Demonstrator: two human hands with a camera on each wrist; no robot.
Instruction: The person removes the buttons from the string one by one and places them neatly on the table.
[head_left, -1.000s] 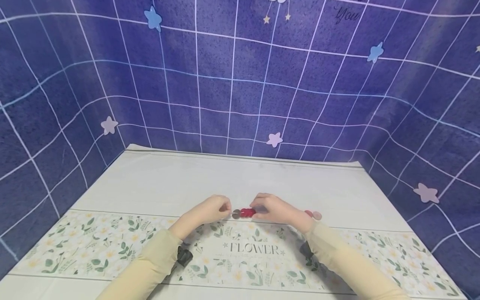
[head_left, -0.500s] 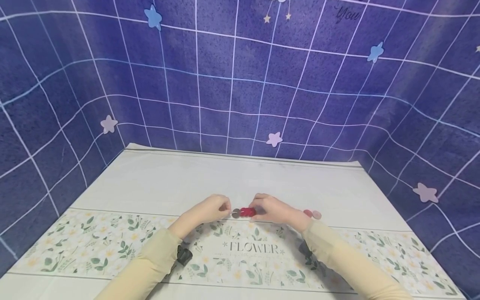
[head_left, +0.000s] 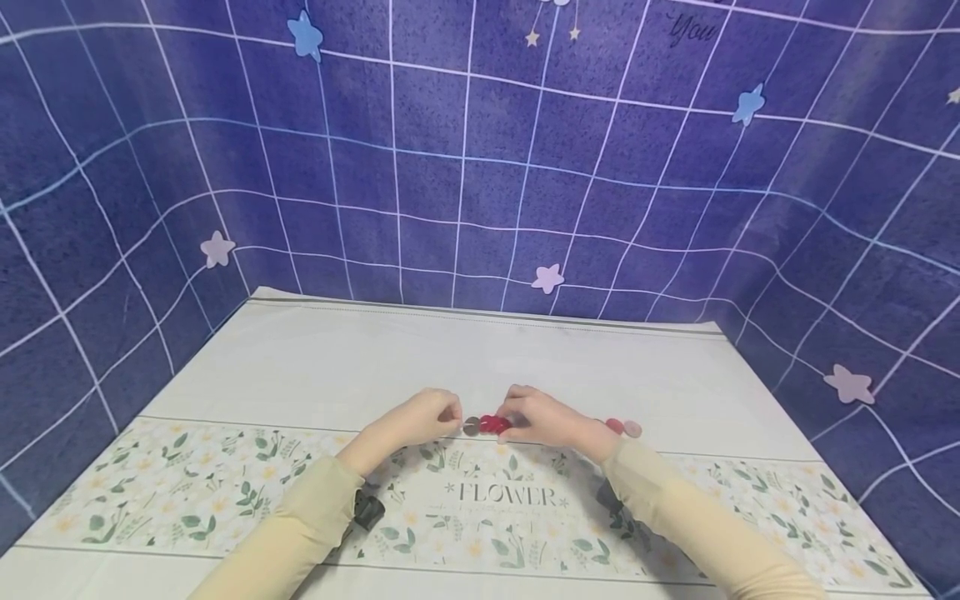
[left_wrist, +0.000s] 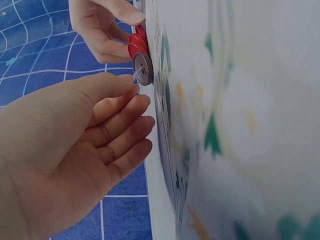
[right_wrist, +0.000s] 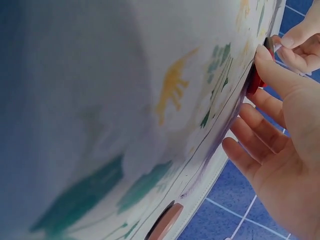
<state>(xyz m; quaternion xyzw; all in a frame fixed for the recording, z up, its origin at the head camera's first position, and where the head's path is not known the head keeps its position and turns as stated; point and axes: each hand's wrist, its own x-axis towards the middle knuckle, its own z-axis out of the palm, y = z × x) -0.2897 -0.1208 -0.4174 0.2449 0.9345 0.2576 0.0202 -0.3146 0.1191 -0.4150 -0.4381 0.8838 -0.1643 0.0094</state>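
A short row of buttons lies on the white tablecloth between the hands. At its left end is a grey-brown button (left_wrist: 143, 69). Several red buttons (head_left: 490, 424) overlap beside it. My left hand (head_left: 423, 415) pinches a thin pale thread (left_wrist: 137, 74) between thumb and index finger; it comes out of the grey-brown button's centre. With thumb and fingers, my right hand (head_left: 546, 417) grips the right end of the red buttons (right_wrist: 255, 80). That hand hides part of the row.
Near the right wrist lie a loose red button (head_left: 615, 426) and a pale pink button (head_left: 633, 429). The tablecloth (head_left: 480, 358) has a floral band with the word FLOWER. Behind it and at both sides hangs a blue gridded curtain (head_left: 435, 217) with stars.
The right hand and forearm have shifted very slightly left. Both hands keep their hold, and the row of buttons looks much the same.
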